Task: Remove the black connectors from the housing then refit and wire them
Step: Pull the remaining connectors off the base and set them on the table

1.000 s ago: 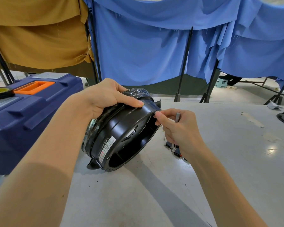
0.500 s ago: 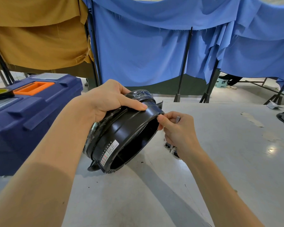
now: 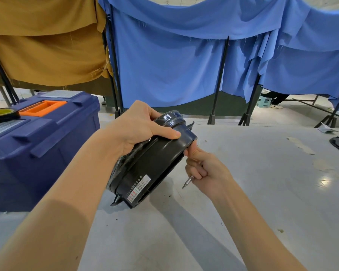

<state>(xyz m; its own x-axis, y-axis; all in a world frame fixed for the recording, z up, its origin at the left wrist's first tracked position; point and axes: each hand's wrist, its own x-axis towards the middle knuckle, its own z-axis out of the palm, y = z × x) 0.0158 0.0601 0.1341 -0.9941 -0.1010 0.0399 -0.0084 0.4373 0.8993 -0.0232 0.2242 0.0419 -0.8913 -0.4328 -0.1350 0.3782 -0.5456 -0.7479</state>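
Fingers of left hand (image 3: 137, 128) clamp the housing (image 3: 157, 163); right hand (image 3: 207, 171) grips a screwdriver (image 3: 187, 181) at its rim.

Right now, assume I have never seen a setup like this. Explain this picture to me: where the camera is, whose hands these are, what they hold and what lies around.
There is no machine here: a person works with bare hands. The one picture comes from a camera worn on the person's head, looking forward and down. The left hand grips the round black plastic housing from above and holds it tilted, its lower edge seemingly on the pale grey table. The right hand touches the housing's rim with thumb and forefinger, while its other fingers curl round a small metal-tipped screwdriver. On the left stands a dark blue plastic toolbox with a roll of tape on its lid. Blue cloth screens hang behind.
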